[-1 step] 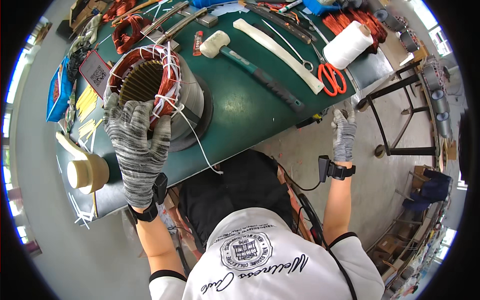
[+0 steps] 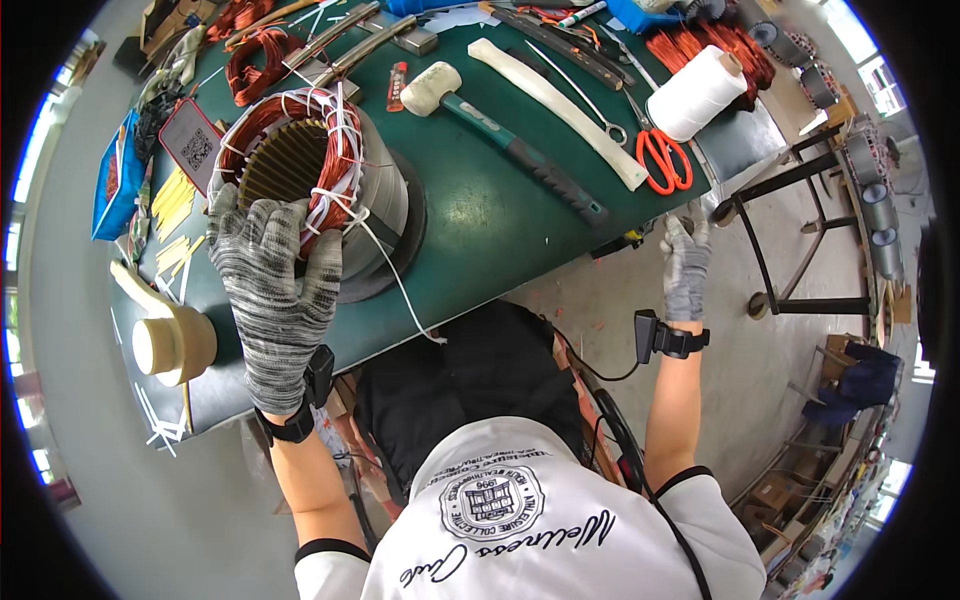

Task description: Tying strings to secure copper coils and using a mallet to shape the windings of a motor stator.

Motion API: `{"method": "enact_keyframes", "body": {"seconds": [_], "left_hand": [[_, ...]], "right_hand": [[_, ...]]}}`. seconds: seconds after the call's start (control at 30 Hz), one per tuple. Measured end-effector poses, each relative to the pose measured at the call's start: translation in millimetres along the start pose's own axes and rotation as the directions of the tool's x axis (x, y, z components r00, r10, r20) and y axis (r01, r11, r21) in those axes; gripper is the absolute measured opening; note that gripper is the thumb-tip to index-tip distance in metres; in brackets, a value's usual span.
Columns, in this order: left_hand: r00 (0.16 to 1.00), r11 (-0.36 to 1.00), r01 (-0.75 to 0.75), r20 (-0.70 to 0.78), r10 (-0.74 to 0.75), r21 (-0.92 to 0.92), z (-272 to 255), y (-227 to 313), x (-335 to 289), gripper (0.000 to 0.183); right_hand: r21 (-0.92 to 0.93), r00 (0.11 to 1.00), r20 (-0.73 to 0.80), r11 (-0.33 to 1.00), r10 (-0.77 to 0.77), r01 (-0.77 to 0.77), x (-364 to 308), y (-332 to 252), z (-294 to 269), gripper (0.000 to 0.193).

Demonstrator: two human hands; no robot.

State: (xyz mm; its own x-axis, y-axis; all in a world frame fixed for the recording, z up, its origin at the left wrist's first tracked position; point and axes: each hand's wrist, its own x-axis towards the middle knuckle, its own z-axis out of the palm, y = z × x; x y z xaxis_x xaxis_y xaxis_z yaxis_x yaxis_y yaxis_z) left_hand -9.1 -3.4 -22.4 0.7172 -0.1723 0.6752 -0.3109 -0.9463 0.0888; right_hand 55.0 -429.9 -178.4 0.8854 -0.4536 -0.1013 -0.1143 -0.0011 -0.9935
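The motor stator (image 2: 320, 190) stands on its end on the green counter (image 2: 480, 230), bore axis upright, copper windings and white lacing cord at the top rim. It sits on the person's left side, directly ahead of the left hand (image 2: 272, 285). The left hand, in a grey knit glove, lies palm-down over the near rim, fingers spread and draped on the windings; it presses rather than clamps. A loose white cord (image 2: 400, 290) trails from the stator toward the counter edge. The right hand (image 2: 686, 265), also gloved, is off the counter at its near right edge, well apart from the stator, fingers loosely extended and holding nothing. The rubber mallet (image 2: 500, 135) and orange scissors (image 2: 662, 160) lie between and beyond the hands.
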Motion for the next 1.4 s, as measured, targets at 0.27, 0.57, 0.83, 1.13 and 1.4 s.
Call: {"method": "enact_keyframes", "body": {"seconds": [0.27, 0.57, 0.83, 1.13, 1.4], "left_hand": [[1.000, 1.000, 0.004, -0.005, -0.004, -0.006, 1, -6, -2, 0.037], [1.000, 0.996, -0.023, -0.009, 0.022, -0.082, 6, -15, 8, 0.031], [0.999, 0.995, -0.015, -0.044, 0.011, -0.098, 3, -24, 0, 0.030], [0.991, 0.994, 0.002, 0.135, 0.013, -0.106, -17, -25, 6, 0.027], [0.998, 0.997, -0.045, -0.050, 0.048, 0.060, 4, -8, -7, 0.038]], "right_hand": [[-0.660, 0.629, -0.217, 0.587, -0.747, 0.469, 24, -16, 22, 0.043], [-0.061, 0.478, 0.653, 0.589, -0.588, 0.806, -150, -161, 220, 0.011], [0.097, 0.225, 0.968, 0.665, 0.109, -0.740, -146, -159, 205, 0.010], [0.468, -0.036, 0.663, 0.377, -0.748, 0.800, -140, -202, 253, 0.018], [0.383, 0.282, 0.923, 0.557, -0.263, -0.736, -174, -153, 221, 0.023]]}}
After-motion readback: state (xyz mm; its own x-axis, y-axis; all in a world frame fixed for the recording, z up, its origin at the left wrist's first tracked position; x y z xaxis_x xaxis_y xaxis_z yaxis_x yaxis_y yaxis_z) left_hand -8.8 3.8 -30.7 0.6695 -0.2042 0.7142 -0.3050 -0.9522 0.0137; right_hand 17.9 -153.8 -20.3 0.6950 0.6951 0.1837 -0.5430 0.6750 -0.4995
